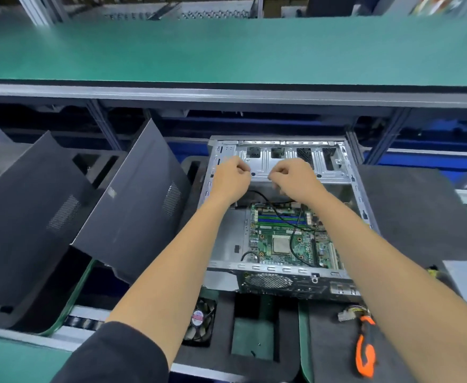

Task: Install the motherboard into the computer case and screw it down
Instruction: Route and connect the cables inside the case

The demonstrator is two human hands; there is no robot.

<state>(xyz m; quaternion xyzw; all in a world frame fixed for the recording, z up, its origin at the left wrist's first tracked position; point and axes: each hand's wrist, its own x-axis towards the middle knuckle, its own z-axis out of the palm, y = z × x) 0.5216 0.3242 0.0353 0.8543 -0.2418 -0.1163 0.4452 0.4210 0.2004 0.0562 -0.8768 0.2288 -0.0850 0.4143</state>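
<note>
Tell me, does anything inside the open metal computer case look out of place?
Yes: thin black cables lie loose across the green motherboard in the grey metal case, over the memory slots and beside the processor socket. They could get in the way when screwing.

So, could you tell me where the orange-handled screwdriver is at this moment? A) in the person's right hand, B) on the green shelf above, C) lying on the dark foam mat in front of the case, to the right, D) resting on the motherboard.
C: the orange-handled screwdriver lies on the dark foam mat in front of the case, while the right hand and left hand are both up at the drive bay.
</note>
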